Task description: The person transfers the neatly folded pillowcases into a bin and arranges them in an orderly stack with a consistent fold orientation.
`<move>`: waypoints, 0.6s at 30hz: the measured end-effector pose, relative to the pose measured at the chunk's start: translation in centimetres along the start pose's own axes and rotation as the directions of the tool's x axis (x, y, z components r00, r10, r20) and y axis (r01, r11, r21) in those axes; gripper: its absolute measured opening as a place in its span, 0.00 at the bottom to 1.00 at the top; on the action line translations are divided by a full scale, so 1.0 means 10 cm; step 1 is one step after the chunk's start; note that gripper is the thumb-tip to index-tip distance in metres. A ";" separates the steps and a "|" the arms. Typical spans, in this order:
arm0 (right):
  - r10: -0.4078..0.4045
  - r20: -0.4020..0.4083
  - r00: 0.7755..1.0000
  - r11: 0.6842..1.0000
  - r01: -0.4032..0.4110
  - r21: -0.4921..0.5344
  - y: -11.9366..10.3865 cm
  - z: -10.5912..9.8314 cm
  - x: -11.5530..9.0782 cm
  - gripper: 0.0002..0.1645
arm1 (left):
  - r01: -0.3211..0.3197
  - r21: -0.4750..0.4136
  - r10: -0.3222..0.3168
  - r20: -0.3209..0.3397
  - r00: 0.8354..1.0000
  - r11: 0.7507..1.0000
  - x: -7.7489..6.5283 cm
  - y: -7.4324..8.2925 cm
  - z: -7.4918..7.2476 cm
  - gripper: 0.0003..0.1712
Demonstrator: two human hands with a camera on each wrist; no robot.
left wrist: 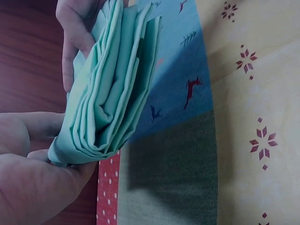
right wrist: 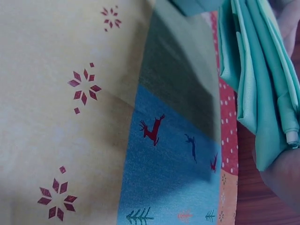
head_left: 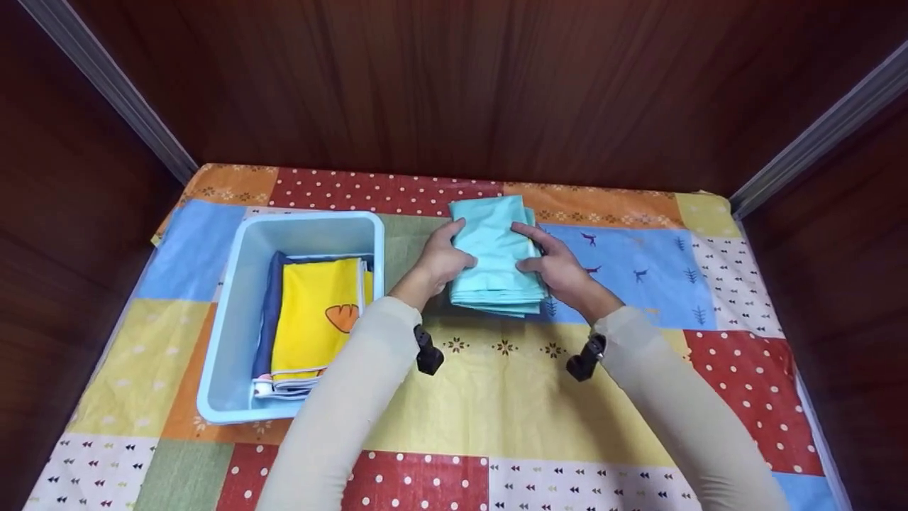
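A folded mint-green cloth (head_left: 493,248), several layers thick, is held between both hands. My left hand (head_left: 441,259) grips its left edge, thumb on top. On the opposite edge my right hand (head_left: 560,268) grips it the same way. In the left wrist view the folded layers of the cloth (left wrist: 101,93) hang above the tablecloth, with a shadow underneath. The right wrist view shows the cloth's layered edge (right wrist: 262,84) at the right, part of it cut off by the frame.
Left of the hands stands a light-blue plastic bin (head_left: 379,262). Inside lie a folded yellow cloth (head_left: 308,305) with an orange carrot-like print and a dark blue cloth (head_left: 268,312). A patchwork tablecloth (head_left: 454,397) covers the surface. Dark wood panels (head_left: 454,92) enclose the back and sides.
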State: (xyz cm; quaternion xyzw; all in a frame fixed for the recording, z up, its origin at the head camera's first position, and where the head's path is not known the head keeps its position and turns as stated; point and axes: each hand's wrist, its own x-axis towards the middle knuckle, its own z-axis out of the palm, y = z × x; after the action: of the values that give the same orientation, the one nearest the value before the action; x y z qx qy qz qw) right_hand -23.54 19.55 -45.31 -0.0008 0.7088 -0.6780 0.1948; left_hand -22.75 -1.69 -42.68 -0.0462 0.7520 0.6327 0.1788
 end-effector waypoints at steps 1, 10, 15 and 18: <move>-0.002 -0.003 1.000 1.000 0.002 0.000 0.00 -0.01 -0.02 0.44 | -0.004 -0.004 0.004 0.002 1.000 1.000 -0.01 0.01 0.01 0.46; -0.028 -0.002 1.000 1.000 0.027 -0.013 -0.05 -0.07 -0.17 0.44 | -0.023 0.024 0.023 -0.004 1.000 0.999 -0.14 0.07 0.10 0.46; -0.039 -0.003 0.999 0.999 0.039 -0.016 -0.06 -0.07 -0.28 0.44 | -0.028 0.042 0.028 -0.012 1.000 0.999 -0.21 0.08 0.13 0.46; -0.048 -0.010 0.999 0.998 0.048 -0.038 -0.06 -0.07 -0.36 0.43 | -0.040 0.046 0.040 -0.012 0.999 0.998 -0.27 0.09 0.15 0.45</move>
State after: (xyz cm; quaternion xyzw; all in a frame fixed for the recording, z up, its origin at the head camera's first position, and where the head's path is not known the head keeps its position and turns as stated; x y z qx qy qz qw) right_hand -20.59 21.08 -43.80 -0.0177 0.7225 -0.6688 0.1744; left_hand -20.16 -0.47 -41.16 -0.0312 0.7681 0.6187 0.1623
